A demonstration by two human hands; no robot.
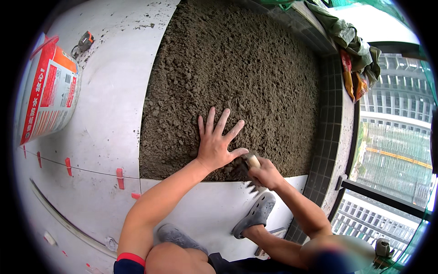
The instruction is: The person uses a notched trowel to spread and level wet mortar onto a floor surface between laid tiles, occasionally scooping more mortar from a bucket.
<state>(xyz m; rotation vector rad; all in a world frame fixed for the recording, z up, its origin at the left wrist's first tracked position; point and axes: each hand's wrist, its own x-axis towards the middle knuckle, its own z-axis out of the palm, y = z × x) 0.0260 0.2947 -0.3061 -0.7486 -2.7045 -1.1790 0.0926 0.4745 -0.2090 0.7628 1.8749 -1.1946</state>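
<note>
My left hand (215,144) has its fingers spread over the coarse, damp grey-brown mortar bed (232,55), palm down, near its front edge. My right hand (267,174) is closed round the pale handle of a toothed metal trowel (242,170), just right of my left thumb. The blurred blade is at the mortar's near edge, its teeth over the white tile (200,201) below.
A white-and-red bucket (59,96) and a tape measure (85,41) sit on white tiles at left. Red levelling wedges (120,178) line a joint. Dark wall tiles (328,114), draped cloth (346,36) and a railed window (392,137) border the right. My grey clogs (251,215) are below.
</note>
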